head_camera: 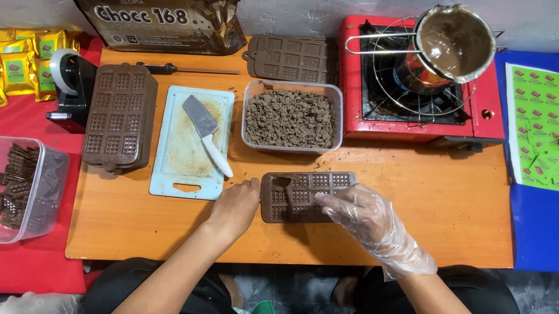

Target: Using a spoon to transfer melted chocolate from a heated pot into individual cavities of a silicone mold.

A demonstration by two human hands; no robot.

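A brown silicone chocolate-bar mould (308, 194) lies on the orange table (423, 210) in front of me. My left hand (234, 207), bare, rests at the mould's left edge and touches it. My right hand (371, 222) wears a clear plastic glove; its fingertips press on the mould's middle cells. A small metal spoon or scraper (284, 183) sits on the mould's upper left part; I cannot tell whether either hand grips it.
A clear tub of chopped chocolate (291, 116), a white cutting board (192, 139) with a knife (207, 134), stacked moulds (120, 116), another mould (293, 58), a red stove (420, 88) with a pot of melted chocolate (454, 43), a tape dispenser (70, 88), a box of bars (7, 187).
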